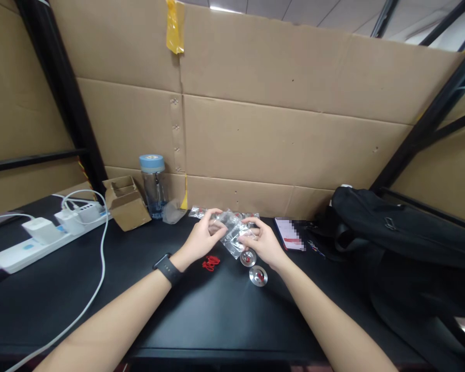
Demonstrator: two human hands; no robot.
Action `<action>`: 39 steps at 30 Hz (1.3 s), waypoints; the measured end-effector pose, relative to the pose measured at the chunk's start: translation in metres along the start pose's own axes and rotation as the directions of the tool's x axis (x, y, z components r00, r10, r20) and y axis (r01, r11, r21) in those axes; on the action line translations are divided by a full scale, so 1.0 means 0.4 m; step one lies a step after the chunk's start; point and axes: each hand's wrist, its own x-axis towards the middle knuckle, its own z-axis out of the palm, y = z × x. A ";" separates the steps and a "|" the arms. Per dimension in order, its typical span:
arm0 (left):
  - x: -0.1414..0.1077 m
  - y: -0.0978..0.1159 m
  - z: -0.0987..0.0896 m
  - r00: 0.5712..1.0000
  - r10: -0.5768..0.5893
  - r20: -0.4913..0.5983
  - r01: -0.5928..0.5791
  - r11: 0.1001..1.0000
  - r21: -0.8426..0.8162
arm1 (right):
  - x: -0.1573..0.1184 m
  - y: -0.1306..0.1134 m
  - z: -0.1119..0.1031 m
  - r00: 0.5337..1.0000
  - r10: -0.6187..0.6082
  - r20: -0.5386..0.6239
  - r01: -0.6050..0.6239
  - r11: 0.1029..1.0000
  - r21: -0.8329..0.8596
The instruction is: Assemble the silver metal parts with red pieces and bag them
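Note:
A clear plastic bag is pinched between my two hands above the black table. My left hand, with a dark watch on its wrist, grips the bag's left side between thumb and fingers. On the bag's right side, my right hand holds it the same way. Just below the bag lie two round silver metal discs, a smaller one and a larger one, each with red at its middle. Red cord loops rest on the table to their left. Behind my hands lie more clear packets.
At the left are a white power strip with plugs and a long white cable. An open cardboard box and a blue-lidded bottle stand behind. A phone-like object and a black bag lie right.

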 end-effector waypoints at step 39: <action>0.015 0.034 -0.058 0.988 0.154 -0.004 -0.148 0.953 0.266 | 0.002 -0.008 -0.013 0.992 -0.080 0.097 0.093 0.987 -0.128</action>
